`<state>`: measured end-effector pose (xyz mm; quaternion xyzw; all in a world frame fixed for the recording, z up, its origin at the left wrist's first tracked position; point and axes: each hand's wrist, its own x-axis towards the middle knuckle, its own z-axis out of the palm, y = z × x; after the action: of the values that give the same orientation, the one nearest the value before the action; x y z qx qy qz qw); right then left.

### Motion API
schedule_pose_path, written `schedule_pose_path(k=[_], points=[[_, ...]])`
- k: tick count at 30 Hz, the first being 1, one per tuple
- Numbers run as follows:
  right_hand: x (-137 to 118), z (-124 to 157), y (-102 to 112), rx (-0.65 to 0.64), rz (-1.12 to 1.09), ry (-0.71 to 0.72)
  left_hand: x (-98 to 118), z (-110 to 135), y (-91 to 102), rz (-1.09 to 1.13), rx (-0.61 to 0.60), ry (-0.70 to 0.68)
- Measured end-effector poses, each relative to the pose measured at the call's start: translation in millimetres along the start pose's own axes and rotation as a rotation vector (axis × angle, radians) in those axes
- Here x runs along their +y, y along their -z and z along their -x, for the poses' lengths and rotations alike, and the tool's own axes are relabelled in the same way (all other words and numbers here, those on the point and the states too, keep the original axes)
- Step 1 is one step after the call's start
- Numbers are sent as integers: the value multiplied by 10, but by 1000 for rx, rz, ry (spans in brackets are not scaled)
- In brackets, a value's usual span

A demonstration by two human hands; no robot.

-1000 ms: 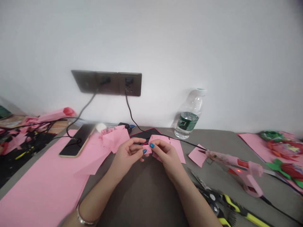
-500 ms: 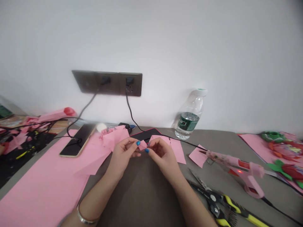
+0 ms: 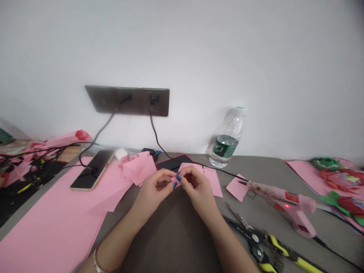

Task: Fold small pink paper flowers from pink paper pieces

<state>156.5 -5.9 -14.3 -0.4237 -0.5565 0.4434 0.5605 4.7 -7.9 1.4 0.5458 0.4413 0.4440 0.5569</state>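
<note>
On the gray table (image 3: pixel 176 235) lies a big pink sheet (image 3: pixel 54 223), down the left side. A pink glue gun (image 3: pixel 284 203) rests on the right with a small red light on, and its cord runs back to the socket plate (image 3: pixel 127 100) on the wall. Near it, closer to the person, lie cutters (image 3: pixel 264 242) with yellow and black handles. A water bottle (image 3: pixel 227 138) stands at the far edge by the wall. A phone (image 3: pixel 91 168) lies flat on the far left part of the pink sheet. Some pink squares (image 3: pixel 213 178) sit just past the hands.

Both hands meet in the middle of the table. The left hand (image 3: pixel 153 189) and the right hand (image 3: pixel 197 187) have their fingertips pressed together on a small pink paper piece (image 3: pixel 174 179). It is held just above the table, and most of it is hidden by the fingers.

It looks like the hands are folding or pressing a crease into this little piece. The next move seems to need a firm, neat pinch, so the tiny paper does not slip or bend the wrong way.
</note>
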Motion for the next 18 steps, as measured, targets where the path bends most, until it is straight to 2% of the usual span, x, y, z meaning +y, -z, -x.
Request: schedule_pose_path(k=[5,10,16,18], points=[[-16,20,-20,-23,33,23,7,13,11,-36,32,-42],[-6,20,-29,-5,-14,-21,-8,5,21,-22,54,-31],[29,-4,-26,79,-108,-48,-33,-12,16,23,75,-31],[24,-7,-24,37,-104,-69,-49,-24,28,37,98,-29]])
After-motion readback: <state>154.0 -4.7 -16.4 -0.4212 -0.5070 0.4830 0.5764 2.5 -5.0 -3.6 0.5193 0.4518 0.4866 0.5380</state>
